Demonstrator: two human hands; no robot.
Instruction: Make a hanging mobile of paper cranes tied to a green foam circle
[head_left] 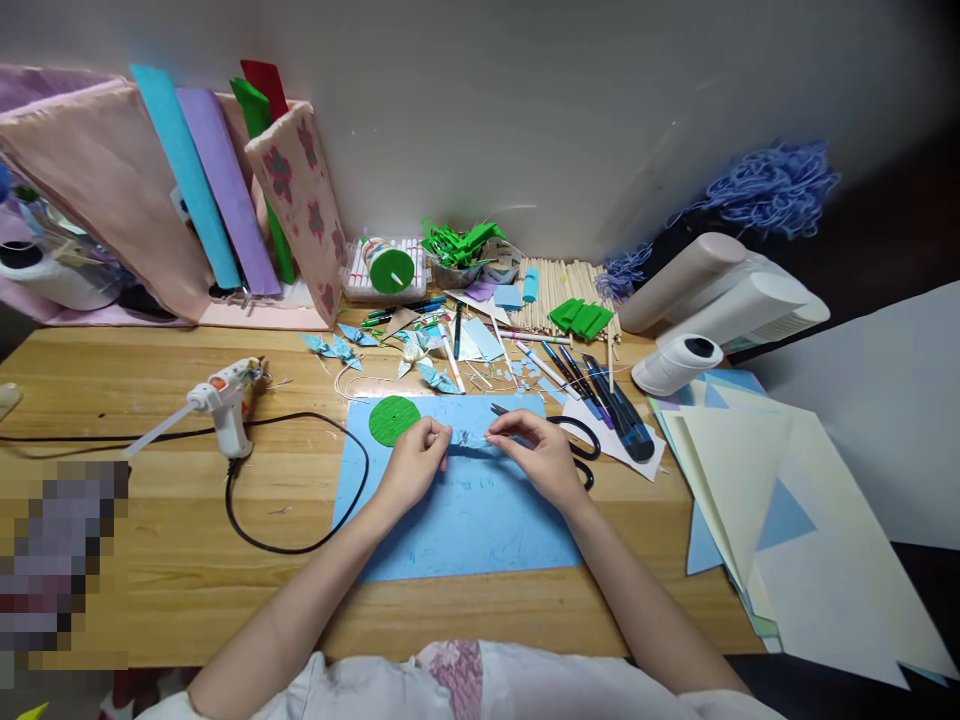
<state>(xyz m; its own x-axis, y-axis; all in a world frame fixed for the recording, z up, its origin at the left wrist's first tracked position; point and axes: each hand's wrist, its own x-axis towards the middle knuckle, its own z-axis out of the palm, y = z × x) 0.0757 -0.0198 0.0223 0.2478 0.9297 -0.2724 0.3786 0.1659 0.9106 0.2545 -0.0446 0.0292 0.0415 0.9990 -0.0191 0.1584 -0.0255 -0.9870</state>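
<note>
A small piece of folded blue patterned paper (pixel 466 438) is stretched between my two hands, above the blue mat (pixel 457 530). It looks like the paper cranes (pixel 437 377) behind the mat, but its exact shape is too small to tell. My left hand (pixel 414 455) pinches its left end with thumb and finger. On the other end, the fingertips of my right hand (pixel 541 455) are closed. A green disc (pixel 394 421) lies on the mat just beyond my left hand. Black-handled scissors (pixel 583 440) lie partly hidden under my right hand.
A hot glue gun (pixel 229 400) with its black cable stands at left. Behind the mat are markers, paper scraps, wooden sticks (pixel 562 285) and a box cutter (pixel 619 410). Paper sheets (pixel 817 500) are stacked at right, near white rolls (pixel 682 285). A pink organizer (pixel 292 200) stands back left.
</note>
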